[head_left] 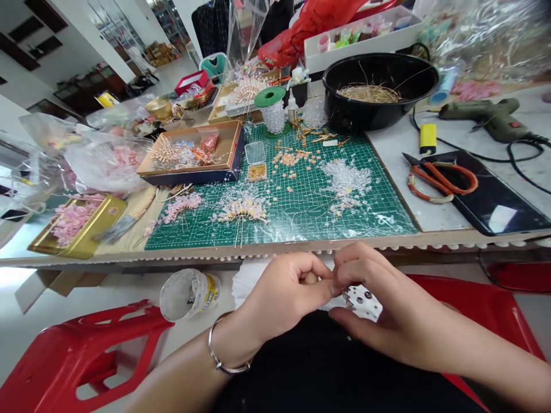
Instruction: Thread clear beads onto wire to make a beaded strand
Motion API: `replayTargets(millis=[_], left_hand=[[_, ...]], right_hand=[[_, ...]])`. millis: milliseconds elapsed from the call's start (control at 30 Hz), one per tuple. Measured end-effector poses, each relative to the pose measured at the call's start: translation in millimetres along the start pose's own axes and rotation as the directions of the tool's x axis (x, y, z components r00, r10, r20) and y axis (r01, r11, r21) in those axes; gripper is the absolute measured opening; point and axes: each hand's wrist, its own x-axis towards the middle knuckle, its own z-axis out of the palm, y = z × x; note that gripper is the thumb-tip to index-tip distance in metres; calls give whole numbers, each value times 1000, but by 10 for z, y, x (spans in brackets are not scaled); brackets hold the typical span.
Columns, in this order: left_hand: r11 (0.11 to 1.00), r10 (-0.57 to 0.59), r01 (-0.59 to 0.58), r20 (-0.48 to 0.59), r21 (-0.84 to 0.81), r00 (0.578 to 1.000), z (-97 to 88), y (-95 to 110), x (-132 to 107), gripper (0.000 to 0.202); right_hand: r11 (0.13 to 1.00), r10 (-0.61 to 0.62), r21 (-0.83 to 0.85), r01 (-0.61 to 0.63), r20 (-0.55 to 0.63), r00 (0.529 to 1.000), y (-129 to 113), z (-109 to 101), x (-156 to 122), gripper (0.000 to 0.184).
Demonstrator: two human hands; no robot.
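Observation:
My left hand [282, 298] and my right hand [379, 304] meet below the table's front edge, over my lap. Both are closed in a pinch on a tiny beaded wire piece [345, 298] held between the fingertips. It is too small to make out well. A silver bangle [219, 353] circles my left wrist. Under my hands lies white cloth with dark dots [365, 302]. On the green cutting mat [301, 215] above lie clear bead clusters [346, 180] and a pink beaded hair comb [241, 211].
An open box [191, 155] of beads and a gold tin [77, 226] sit at left. A black basin [379, 86], orange-handled scissors [439, 180], a glue gun [486, 115] and a black tray [495, 201] sit at right. Red stools [81, 355] and a white cup [187, 293] are below.

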Motion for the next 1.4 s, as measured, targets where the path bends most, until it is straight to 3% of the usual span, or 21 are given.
replayTargets(millis=[167, 300, 367, 433, 500, 600, 667, 767, 833, 900, 967, 1033, 1133, 1200, 1233, 1333, 1367, 1400], left_hand=[[975, 56, -41, -63, 219, 996, 73, 74, -54, 16], [831, 336, -269, -53, 488, 941, 95, 60, -87, 14], [773, 413, -330, -36, 543, 910, 84, 37, -80, 15], [794, 393, -317, -39, 519, 919, 62, 30, -56, 14], [848, 317, -266, -38, 459, 948, 35, 47, -18, 14], [909, 201, -184, -8, 375, 979, 1, 100, 49, 18], [929, 148, -149, 31, 339, 989, -18, 122, 93, 18], [894, 207, -216, 65, 394, 976, -62, 108, 157, 16], [777, 360, -343, 74, 527, 930, -118, 82, 197, 15], [594, 520, -441, 97, 673, 848, -203, 67, 233, 17], [451, 611, -464, 116, 762, 783, -312, 81, 262, 18], [395, 643, -447, 106, 803, 758, -435, 122, 277, 17], [394, 664, -380, 26, 837, 747, -612, 188, 262, 15], [442, 673, -312, -80, 841, 736, -703, 201, 227, 13], [486, 682, -272, -165, 830, 713, -734, 193, 203, 12], [625, 697, -202, -423, 754, 579, -762, 116, 129, 13], [647, 695, -205, -457, 735, 555, -753, 81, 109, 14], [648, 695, -222, -448, 729, 562, -739, 46, 92, 15]], right_hand=[[991, 102, 98, -91, -108, 989, -17, 9, -68, 34], [980, 179, 108, -166, -122, 976, 1, -24, -113, 32], [975, 214, 86, -203, -142, 966, 16, -43, -127, 29], [977, 211, 49, -205, -171, 962, 32, -66, -127, 28], [990, 133, -16, -138, -170, 976, 43, -93, -106, 29], [991, -21, -136, 11, -73, 997, 48, -126, -54, 31], [984, -60, -172, 55, -20, 998, 59, -141, -24, 31], [984, -52, -172, 43, -45, 998, 114, -188, 3, 23], [989, 4, -145, -19, -99, 995, 177, -254, 15, 18], [990, 86, -98, -102, -154, 984, 252, -345, 29, 15], [986, 154, -35, -165, -204, 967, 327, -442, 45, 12], [976, 214, 18, -216, -250, 944, 398, -523, 64, 9], [963, 265, 43, -266, -340, 903, 502, -584, 112, 8], [959, 267, 21, -284, -411, 872, 578, -573, 162, 10], [956, 263, 0, -293, -444, 857, 618, -554, 193, 12], [933, 230, -118, -341, -535, 813, 731, -459, 292, 14], [917, 206, -177, -357, -556, 805, 763, -424, 323, 14], [898, 176, -242, -368, -570, 802, 792, -391, 349, 13]])
